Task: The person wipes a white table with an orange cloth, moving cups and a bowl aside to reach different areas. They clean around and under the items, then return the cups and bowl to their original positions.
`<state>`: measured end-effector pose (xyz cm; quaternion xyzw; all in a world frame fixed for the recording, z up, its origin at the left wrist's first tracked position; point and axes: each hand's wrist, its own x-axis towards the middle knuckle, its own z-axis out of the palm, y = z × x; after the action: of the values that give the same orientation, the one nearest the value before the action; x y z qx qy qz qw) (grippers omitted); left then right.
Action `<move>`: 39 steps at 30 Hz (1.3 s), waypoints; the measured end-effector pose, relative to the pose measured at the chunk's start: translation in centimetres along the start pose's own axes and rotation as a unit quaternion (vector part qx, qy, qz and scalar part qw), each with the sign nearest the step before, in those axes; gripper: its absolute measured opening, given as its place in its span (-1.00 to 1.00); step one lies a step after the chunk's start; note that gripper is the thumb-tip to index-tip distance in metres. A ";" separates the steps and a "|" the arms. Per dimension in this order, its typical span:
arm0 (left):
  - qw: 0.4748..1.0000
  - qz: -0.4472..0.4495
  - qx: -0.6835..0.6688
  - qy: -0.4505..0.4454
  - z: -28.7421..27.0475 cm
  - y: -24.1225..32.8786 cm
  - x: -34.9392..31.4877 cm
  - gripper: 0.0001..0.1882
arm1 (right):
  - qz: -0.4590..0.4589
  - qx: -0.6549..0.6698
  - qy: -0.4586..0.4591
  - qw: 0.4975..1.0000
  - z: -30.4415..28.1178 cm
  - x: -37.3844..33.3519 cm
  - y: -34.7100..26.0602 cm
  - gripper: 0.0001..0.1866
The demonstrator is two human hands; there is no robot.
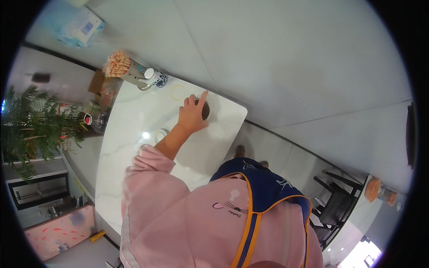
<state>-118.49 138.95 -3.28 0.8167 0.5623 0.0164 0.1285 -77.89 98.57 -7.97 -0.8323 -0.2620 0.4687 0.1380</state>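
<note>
My left hand [192,115] reaches across the white table [120,156] and is closed round the side of a round container with dark contents [206,110]. The thumb lies along its near side and the index finger stretches past its far side. Part of the container is hidden behind the fingers. Beyond the hand, a thin yellow ring [171,93] shows on the tabletop. A small round whitish dish or lid [159,135] sits beside my forearm, partly covered by it. My right hand is out of sight.
At the table's far edge stand a blue-and-white pot [159,80] and a metal holder of paper-wrapped sticks [118,64]. A grey wall [286,58] runs behind. Left are a clear bottle [99,121] and a leafy plant [33,120]. Dark chairs [335,203] stand right.
</note>
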 end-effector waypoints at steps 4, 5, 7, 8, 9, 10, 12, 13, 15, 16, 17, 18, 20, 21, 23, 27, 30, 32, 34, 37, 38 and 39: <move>1.000 -0.012 -0.005 -0.016 0.0 -0.4 1.6 0.13 | 0.019 -0.026 -0.007 0.999 -0.7 1.4 -0.3 -0.60; 1.000 -0.013 -0.003 -0.018 0.0 -0.4 1.9 0.13 | -0.001 -0.004 -0.003 1.000 -0.6 2.0 0.1 -0.60; 1.000 -0.016 -0.005 -0.023 0.0 -0.3 2.1 0.13 | -0.039 0.042 0.004 0.998 -0.2 3.0 1.0 -0.60; 0.999 -0.018 -0.005 -0.029 0.0 -0.2 2.2 0.13 | -0.023 0.012 0.006 1.000 -0.1 3.4 1.4 -0.61; 0.999 -0.022 -0.007 -0.038 0.1 -0.1 2.4 0.13 | -0.006 -0.017 0.007 1.000 -0.3 3.8 1.8 -0.61; 0.999 -0.021 -0.004 -0.039 0.1 -0.1 2.4 0.13 | 0.011 -0.046 0.008 0.999 -0.3 4.0 2.1 -0.62; 0.999 -0.022 0.003 -0.042 0.3 0.0 2.5 0.13 | -0.014 -0.049 0.009 0.999 -0.3 4.3 2.3 -0.61; 0.999 -0.020 0.004 -0.043 0.4 0.0 2.6 0.13 | -0.029 -0.050 0.012 0.998 -0.3 4.3 2.3 -0.60; 0.999 -0.021 0.007 -0.044 0.6 -0.1 2.7 0.13 | -0.030 -0.069 0.003 0.997 -0.3 4.3 2.0 -0.58; 0.999 -0.023 0.007 -0.045 0.6 -0.3 2.8 0.13 | -0.041 -0.064 -0.003 0.997 -0.2 4.4 1.8 -0.58; 0.999 -0.024 0.006 -0.046 0.7 -0.4 2.8 0.13 | -0.051 -0.060 -0.008 0.997 -0.1 4.4 1.7 -0.58; 0.998 -0.029 0.005 -0.051 0.8 -0.5 2.9 0.13 | -0.060 -0.057 -0.013 0.996 -0.1 4.4 1.6 -0.58; 0.999 -0.030 0.015 -0.043 0.9 -0.7 3.1 0.13 | -0.059 -0.082 -0.003 0.995 0.0 4.4 1.6 -0.58; 0.999 -0.033 0.018 -0.035 0.9 -0.7 3.1 0.13 | -0.058 -0.095 0.002 0.994 0.1 4.4 1.7 -0.58; 0.998 -0.036 0.009 -0.044 1.0 -0.8 3.2 0.13 | -0.066 -0.069 -0.010 0.995 0.1 4.4 1.8 -0.59; 0.998 -0.042 -0.026 -0.034 1.3 -1.1 3.1 0.13 | -0.038 -0.083 -0.016 0.996 0.1 4.3 1.5 -0.61; 0.998 -0.038 -0.042 -0.029 1.6 -1.5 3.0 0.14 | -0.035 -0.075 -0.030 0.996 0.1 3.9 0.6 -0.62; 0.997 -0.045 -0.038 -0.043 1.5 -1.5 2.9 0.15 | -0.014 -0.072 -0.038 0.997 -0.1 3.7 0.0 -0.64; 0.997 -0.045 -0.040 -0.040 1.3 -1.3 2.7 0.17 | -0.041 -0.067 -0.038 0.996 -0.5 3.5 -0.2 -0.65; 0.995 -0.076 -0.018 -0.056 0.5 -0.4 1.6 0.19 | -0.137 -0.085 -0.045 0.986 -0.9 4.1 0.1 -0.67; 0.996 -0.077 -0.011 -0.037 0.1 0.0 0.8 0.19 | -0.157 -0.106 -0.056 0.980 -1.0 4.6 0.2 -0.68; 0.997 -0.076 -0.002 -0.011 -0.3 0.2 -0.1 0.19 | -0.177 -0.128 -0.067 0.973 -1.4 5.2 0.3 -0.68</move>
<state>-118.36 138.89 -2.95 0.7715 0.6214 -0.0010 0.1368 -74.39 101.25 -11.00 -0.7500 -0.4720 0.4540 0.0932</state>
